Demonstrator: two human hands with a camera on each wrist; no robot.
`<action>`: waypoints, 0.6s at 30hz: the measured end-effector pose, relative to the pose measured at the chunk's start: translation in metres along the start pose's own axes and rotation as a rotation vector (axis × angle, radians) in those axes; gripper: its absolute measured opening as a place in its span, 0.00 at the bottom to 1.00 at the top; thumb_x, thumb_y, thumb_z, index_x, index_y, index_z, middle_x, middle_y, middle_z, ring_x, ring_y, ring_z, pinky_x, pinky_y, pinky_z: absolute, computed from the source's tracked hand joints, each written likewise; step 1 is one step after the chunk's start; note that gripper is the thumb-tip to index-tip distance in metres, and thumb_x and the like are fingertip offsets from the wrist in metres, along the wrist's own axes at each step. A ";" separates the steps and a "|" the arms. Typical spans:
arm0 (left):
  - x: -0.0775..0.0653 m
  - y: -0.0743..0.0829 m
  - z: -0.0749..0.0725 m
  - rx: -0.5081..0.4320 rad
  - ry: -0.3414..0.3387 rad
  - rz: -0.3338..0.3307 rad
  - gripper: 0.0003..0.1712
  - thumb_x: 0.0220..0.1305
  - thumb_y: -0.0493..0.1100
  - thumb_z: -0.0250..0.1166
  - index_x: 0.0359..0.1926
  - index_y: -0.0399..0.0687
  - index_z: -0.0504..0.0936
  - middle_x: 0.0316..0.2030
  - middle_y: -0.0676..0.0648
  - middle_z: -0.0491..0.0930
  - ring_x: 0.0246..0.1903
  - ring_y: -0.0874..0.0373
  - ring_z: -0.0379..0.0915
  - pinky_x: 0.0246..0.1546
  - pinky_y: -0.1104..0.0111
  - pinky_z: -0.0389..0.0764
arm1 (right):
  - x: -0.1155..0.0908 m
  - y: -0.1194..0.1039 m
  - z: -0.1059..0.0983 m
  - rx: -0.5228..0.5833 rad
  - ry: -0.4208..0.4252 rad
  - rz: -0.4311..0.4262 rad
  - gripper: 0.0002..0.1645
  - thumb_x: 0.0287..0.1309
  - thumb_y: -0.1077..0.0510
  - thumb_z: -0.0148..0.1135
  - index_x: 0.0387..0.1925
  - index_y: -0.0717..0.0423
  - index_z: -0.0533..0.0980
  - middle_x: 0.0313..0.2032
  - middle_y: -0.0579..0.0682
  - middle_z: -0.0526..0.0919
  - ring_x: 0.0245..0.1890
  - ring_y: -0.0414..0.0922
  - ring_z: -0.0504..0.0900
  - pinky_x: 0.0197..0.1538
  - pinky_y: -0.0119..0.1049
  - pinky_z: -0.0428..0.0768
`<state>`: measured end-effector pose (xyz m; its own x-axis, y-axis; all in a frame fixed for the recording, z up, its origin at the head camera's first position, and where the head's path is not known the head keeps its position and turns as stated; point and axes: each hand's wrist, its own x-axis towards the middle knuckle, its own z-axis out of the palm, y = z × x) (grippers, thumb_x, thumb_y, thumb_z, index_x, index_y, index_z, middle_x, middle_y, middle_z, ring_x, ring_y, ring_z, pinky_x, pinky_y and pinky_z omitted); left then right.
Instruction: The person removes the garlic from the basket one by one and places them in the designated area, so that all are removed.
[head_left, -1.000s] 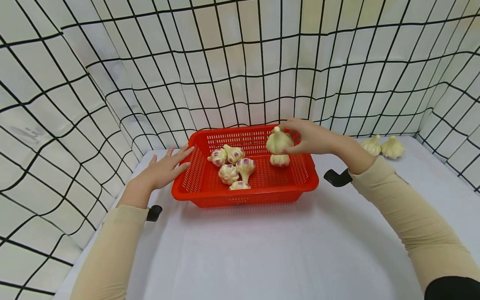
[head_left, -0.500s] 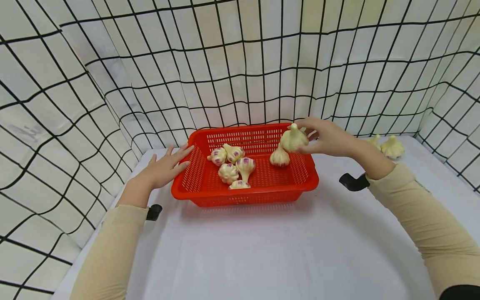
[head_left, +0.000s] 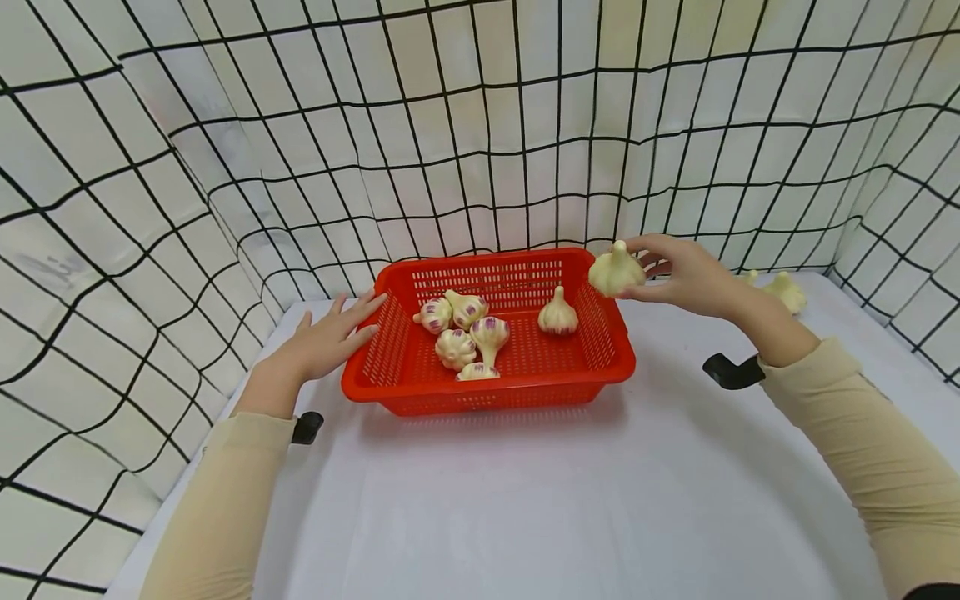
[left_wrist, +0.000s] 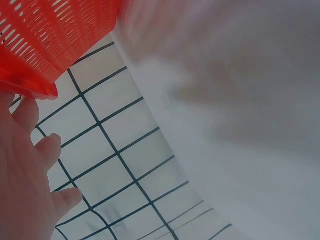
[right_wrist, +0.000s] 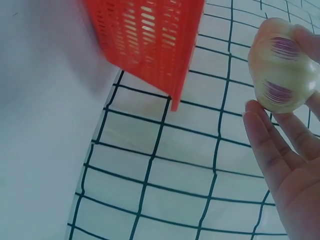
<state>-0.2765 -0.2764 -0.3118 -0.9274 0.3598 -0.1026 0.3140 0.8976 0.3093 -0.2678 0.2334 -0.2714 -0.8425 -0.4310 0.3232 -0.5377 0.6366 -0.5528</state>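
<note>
A red plastic basket [head_left: 487, 398] with slotted walls stands on the white table. My left hand [head_left: 324, 342] lies with spread, straight fingers at the basket's left rim; in the left wrist view its fingertips meet the rim's edge. Over the right rim, my right hand [head_left: 686, 279] pinches a garlic bulb [head_left: 617, 271] between thumb and fingers, stem up. Purple streaks show on the held bulb's underside in the right wrist view. Inside the basket, a single garlic bulb [head_left: 558, 313] sits upright at the right, and several purple-streaked bulbs [head_left: 455, 348] cluster at the left.
Behind my right wrist, more garlic bulbs [head_left: 786, 292] lie on the white tabletop [head_left: 495, 508] at the back right, one partly hidden. White walls with black netting [head_left: 480, 150] rise at the back and both sides.
My right hand has carried the garlic bulb rightward, from above the basket's inside to its right rim. The bulb left inside is now fully uncovered. My left hand stays at the rim.
</note>
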 end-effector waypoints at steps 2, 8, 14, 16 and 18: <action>0.000 0.000 0.001 0.003 -0.001 -0.002 0.40 0.79 0.64 0.44 0.83 0.59 0.45 0.82 0.43 0.39 0.78 0.33 0.24 0.67 0.28 0.25 | -0.003 0.003 -0.001 0.000 0.005 0.028 0.37 0.56 0.61 0.78 0.66 0.63 0.74 0.58 0.58 0.80 0.52 0.56 0.82 0.53 0.41 0.84; 0.000 -0.002 0.002 0.005 0.001 0.000 0.40 0.79 0.64 0.44 0.83 0.59 0.46 0.82 0.43 0.39 0.78 0.33 0.24 0.67 0.28 0.25 | -0.010 0.010 -0.006 -0.010 0.035 0.061 0.38 0.56 0.59 0.78 0.66 0.62 0.74 0.57 0.59 0.80 0.52 0.58 0.82 0.50 0.32 0.84; 0.000 -0.002 0.002 0.005 0.007 -0.001 0.40 0.79 0.64 0.44 0.83 0.60 0.46 0.82 0.43 0.39 0.78 0.34 0.24 0.67 0.28 0.25 | -0.017 0.017 -0.013 -0.011 0.062 0.111 0.38 0.56 0.58 0.78 0.66 0.61 0.74 0.60 0.59 0.79 0.53 0.58 0.82 0.46 0.21 0.79; 0.000 -0.002 0.001 0.004 0.007 -0.001 0.39 0.79 0.64 0.44 0.83 0.60 0.45 0.82 0.44 0.39 0.78 0.34 0.24 0.67 0.29 0.24 | -0.019 0.020 -0.015 -0.016 0.065 0.134 0.38 0.57 0.57 0.78 0.67 0.60 0.73 0.61 0.59 0.78 0.53 0.59 0.82 0.47 0.24 0.80; 0.000 -0.002 0.001 0.002 0.009 0.001 0.39 0.80 0.63 0.44 0.83 0.59 0.45 0.82 0.43 0.39 0.78 0.34 0.24 0.67 0.28 0.25 | -0.022 0.023 -0.017 -0.021 0.065 0.157 0.38 0.58 0.56 0.77 0.67 0.59 0.73 0.61 0.60 0.78 0.54 0.60 0.82 0.48 0.31 0.83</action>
<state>-0.2772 -0.2774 -0.3135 -0.9288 0.3586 -0.0938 0.3155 0.8976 0.3078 -0.2621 0.2684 -0.2779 -0.9163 -0.2831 0.2834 -0.3991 0.7067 -0.5842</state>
